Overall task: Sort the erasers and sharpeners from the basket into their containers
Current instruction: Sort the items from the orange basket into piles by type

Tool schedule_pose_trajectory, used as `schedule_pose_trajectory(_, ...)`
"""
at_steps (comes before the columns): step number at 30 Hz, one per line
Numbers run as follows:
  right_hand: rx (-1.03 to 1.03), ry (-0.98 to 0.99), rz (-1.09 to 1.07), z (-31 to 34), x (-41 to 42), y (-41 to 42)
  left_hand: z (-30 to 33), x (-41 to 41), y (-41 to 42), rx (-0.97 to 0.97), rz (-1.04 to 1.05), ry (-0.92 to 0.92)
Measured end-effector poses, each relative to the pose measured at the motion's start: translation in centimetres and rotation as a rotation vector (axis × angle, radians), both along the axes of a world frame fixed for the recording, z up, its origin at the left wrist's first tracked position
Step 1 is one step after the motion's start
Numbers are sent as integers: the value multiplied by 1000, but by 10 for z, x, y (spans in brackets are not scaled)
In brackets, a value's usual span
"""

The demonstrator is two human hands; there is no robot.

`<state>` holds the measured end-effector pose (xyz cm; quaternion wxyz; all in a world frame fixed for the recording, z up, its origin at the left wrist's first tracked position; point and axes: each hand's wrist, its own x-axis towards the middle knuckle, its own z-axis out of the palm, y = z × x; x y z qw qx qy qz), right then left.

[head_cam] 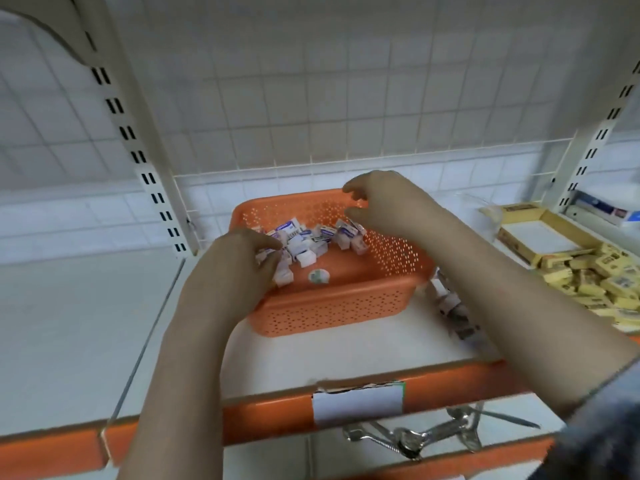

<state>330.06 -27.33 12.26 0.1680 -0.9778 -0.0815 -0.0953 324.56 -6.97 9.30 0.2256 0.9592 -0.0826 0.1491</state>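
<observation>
Motion blur softens both hands, so we cannot read the print on the small wrapped erasers (304,242) heaped in the perforated orange plastic basket (332,306). Our left hand (239,261) curls its fingers around several erasers at the heap's near-left edge. Our right hand (377,202) hovers above the far side, fingers loosely bent and apart, holding nothing. Beyond the right forearm, yellow boxed items (595,285) lie partly cut off beside an open cardboard tray (540,233).

A single head-worn wide-angle camera looks forward and down from close above a white shelf (346,348). It faces the tiled back wall (311,81), with the orange basket (332,306) near frame centre and both forearms entering from below.
</observation>
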Motion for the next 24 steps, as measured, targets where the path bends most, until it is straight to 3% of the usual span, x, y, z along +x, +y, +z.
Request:
schedule_pose_trajectory(5,-507,282,-48,-12,51,21,-1,4,5,-18,-3,10)
schedule_pose_trajectory(8,-693,434,-1,-20,57,25,2,9,7,-16,10,-16)
schedule_pose_trajectory(11,-642,526,-6,-29,65,25,2,14,11,24,23,-27)
schedule_pose_trajectory(15,-379,469,-109,-47,76,21,1,22,14,71,12,-26)
schedule_pose_trajectory(20,-378,548,-109,-31,64,22,4,38,14,117,-27,29)
schedule_pose_trajectory(24,-167,257,-162,-13,40,6,8,68,8,211,-111,103)
